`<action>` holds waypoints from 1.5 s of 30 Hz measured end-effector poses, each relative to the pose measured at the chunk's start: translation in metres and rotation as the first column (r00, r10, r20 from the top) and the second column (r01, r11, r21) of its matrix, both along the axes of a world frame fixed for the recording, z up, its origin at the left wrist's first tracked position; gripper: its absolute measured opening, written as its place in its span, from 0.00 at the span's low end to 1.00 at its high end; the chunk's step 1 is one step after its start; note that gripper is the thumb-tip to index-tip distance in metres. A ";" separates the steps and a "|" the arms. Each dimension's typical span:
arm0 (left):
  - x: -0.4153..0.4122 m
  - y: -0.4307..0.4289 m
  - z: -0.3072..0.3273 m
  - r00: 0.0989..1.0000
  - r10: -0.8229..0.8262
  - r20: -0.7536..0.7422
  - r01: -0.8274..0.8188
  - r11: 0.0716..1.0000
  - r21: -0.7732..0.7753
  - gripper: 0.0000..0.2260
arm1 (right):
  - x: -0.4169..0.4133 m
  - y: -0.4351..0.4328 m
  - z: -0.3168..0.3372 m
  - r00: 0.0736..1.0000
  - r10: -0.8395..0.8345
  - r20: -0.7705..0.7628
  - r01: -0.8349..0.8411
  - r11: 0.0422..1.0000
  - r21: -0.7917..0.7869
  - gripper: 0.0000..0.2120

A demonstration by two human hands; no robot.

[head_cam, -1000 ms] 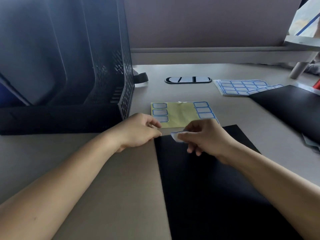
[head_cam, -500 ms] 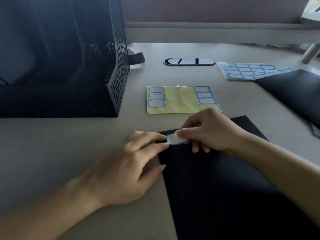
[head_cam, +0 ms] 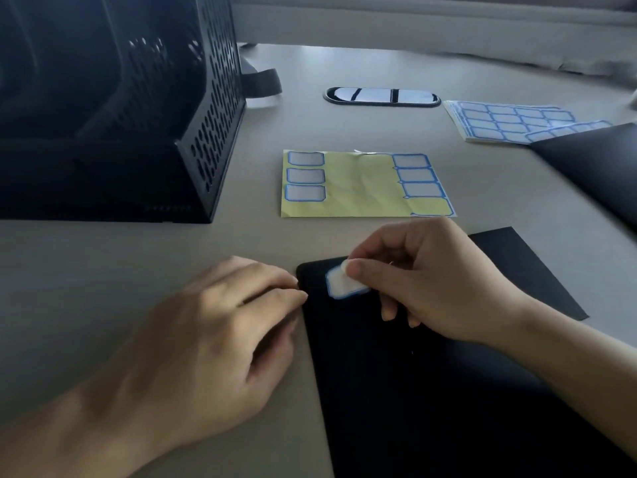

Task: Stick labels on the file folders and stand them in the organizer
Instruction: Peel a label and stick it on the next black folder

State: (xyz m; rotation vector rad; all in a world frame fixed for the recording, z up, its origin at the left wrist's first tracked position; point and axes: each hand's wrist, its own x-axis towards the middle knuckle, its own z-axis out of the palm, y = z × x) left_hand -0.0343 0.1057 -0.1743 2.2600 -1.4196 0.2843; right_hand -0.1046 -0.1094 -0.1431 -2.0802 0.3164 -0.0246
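Here, grey desk [head_cam: 103, 270], blk folder [head_cam: 431, 391], label [head_cam: 339, 287]

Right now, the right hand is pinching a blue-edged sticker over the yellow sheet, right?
Not quite. The right hand is pinching the blue-edged sticker over the black folder, not the yellow sheet; the head view shows it.

Black folder [head_cam: 431, 391] bearing a white, blue-bordered label [head_cam: 344, 284]; yellow backing sheet [head_cam: 358, 188] with white, blue-edged labels; black perforated organizer [head_cam: 210, 132] with a hole pattern; beige-grey surface [head_cam: 103, 263]; stack of blue-gridded label sheets [head_cam: 499, 122].
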 end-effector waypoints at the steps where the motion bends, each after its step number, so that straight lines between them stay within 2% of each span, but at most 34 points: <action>1: 0.001 0.000 0.000 1.000 -0.002 -0.004 0.002 1.000 -0.002 0.11 | 0.000 0.000 0.000 1.000 0.002 0.021 -0.002 1.000 0.017 0.05; 5: 0.001 0.000 -0.001 1.000 0.008 -0.025 -0.008 1.000 -0.004 0.10 | 0.001 -0.002 0.000 0.999 -0.018 0.050 0.014 0.997 0.078 0.05; 14: 0.002 0.000 -0.002 1.000 0.013 -0.017 -0.014 0.999 -0.051 0.09 | 0.003 0.001 -0.003 1.000 0.013 -0.027 -0.014 1.000 -0.016 0.04; 30: 0.006 -0.002 -0.005 0.995 -0.098 -0.002 0.098 0.995 0.035 0.14 | 0.003 0.000 -0.006 1.000 0.010 -0.017 -0.011 0.997 -0.083 0.05; 38: 0.003 -0.001 -0.001 0.996 -0.082 -0.041 0.087 0.987 0.136 0.23 | 0.003 -0.001 -0.007 1.000 0.007 -0.019 -0.009 0.994 -0.108 0.05; 45: 0.005 -0.001 -0.001 0.994 -0.104 -0.027 0.107 0.975 0.195 0.25 | 0.003 -0.001 -0.007 1.000 0.003 -0.022 -0.006 0.995 -0.103 0.05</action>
